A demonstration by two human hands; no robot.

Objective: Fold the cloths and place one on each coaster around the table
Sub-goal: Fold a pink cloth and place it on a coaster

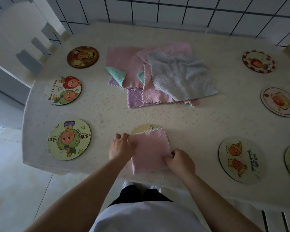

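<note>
Pink folded cloth (149, 151) on coaster (145, 128); left hand (121, 147) and right hand (180, 160) pinching its edges.

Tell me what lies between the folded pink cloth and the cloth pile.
In the head view: the coaster's uncovered far edge, then bare tablecloth.

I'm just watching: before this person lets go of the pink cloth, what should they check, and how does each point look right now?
1. Both hands hold the cloth: ok. The left hand pinches its left edge and the right hand its near right corner.
2. The pink cloth is folded: ok, layered edges show at its far side.
3. The cloth sits centred on the coaster: cannot tell, since the cloth covers most of it.
4. The cloth stays on the table: not ok, its near edge reaches the table's rim.
5. More cloths remain: ok, the pile lies at the centre.
</note>
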